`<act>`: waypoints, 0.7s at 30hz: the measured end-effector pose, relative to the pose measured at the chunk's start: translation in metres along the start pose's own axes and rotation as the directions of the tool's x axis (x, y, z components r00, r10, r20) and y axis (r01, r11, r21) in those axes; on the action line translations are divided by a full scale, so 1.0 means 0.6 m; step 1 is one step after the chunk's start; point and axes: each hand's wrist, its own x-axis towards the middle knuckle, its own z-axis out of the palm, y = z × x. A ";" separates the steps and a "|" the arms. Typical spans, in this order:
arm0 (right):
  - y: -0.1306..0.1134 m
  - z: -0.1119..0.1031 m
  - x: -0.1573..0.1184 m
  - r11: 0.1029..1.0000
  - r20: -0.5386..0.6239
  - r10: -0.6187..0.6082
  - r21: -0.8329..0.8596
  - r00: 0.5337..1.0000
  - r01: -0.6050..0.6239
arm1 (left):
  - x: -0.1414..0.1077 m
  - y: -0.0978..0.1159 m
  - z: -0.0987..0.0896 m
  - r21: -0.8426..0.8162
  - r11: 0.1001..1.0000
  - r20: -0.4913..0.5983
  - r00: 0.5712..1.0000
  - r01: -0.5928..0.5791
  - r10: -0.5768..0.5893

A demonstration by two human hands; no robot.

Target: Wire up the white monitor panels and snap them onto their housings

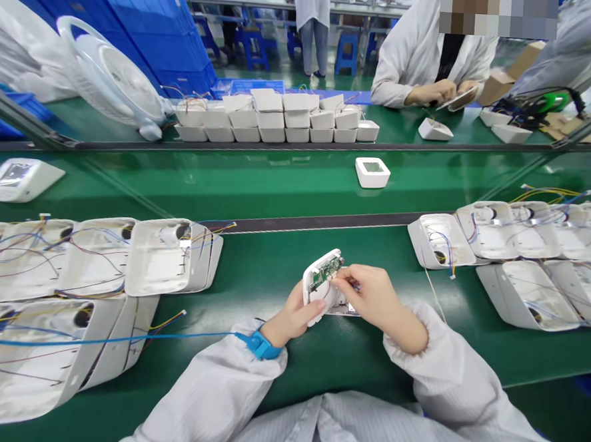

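- White-sleeved forearms at the bottom edge, blue wrist strap [259, 345] on the left wrist with a blue cord trailing off to the left.
- Left hand [292, 317] – closed around the lower edge of a small white housing [321, 286], held tilted just above the green bench [252, 272] at centre; green circuit board [325, 271] showing inside it.
- Right hand [371, 295] – fingertips pinched shut at the housing's open face beside the board; what is pinched too small to tell.
- Left of the hands: stacked open white shells [163, 256] with loose coloured wires.
- Right: a further row of wired shells [500, 230].
- Beyond, on the belt: one finished white unit [372, 172], another [20, 179] at far left.
- Farther back: small white cases in rows [276, 118], a white fan [116, 80], blue crates [152, 22].
- Farthest: a co-worker's hands [446, 91] on a white part.
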 end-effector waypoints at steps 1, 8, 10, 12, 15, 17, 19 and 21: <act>-0.001 0.000 0.000 1.000 -0.006 0.010 0.017 1.000 -0.010 | 0.000 0.001 0.001 0.002 1.000 -0.005 1.000 0.002 -0.002; -0.004 0.002 0.000 0.995 -0.027 0.071 0.066 0.997 -0.069 | -0.001 0.006 0.007 0.003 1.000 -0.042 0.999 0.014 -0.014; -0.005 0.003 0.000 0.996 -0.028 0.071 0.060 0.997 -0.070 | -0.002 0.005 0.007 0.019 1.000 -0.043 0.999 0.008 -0.007; -0.006 0.003 0.000 0.996 -0.032 0.072 0.047 0.997 -0.070 | -0.001 0.003 0.006 0.038 0.999 -0.042 0.999 0.001 0.001; -0.006 0.003 0.000 0.997 -0.037 0.070 0.037 0.997 -0.069 | -0.001 0.002 0.003 0.068 0.998 -0.040 0.999 0.010 -0.007; -0.006 0.004 -0.001 0.998 -0.043 0.057 0.023 0.997 -0.056 | 0.000 0.003 0.001 0.067 0.997 -0.039 0.999 0.024 -0.021; -0.005 0.006 -0.002 1.000 -0.062 0.027 -0.003 0.998 -0.027 | 0.001 0.007 0.002 0.037 0.998 -0.016 0.999 0.044 -0.044; -0.002 0.008 -0.002 1.000 -0.088 -0.002 -0.029 0.996 0.000 | 0.003 0.012 0.004 -0.008 0.998 0.024 0.998 0.059 -0.059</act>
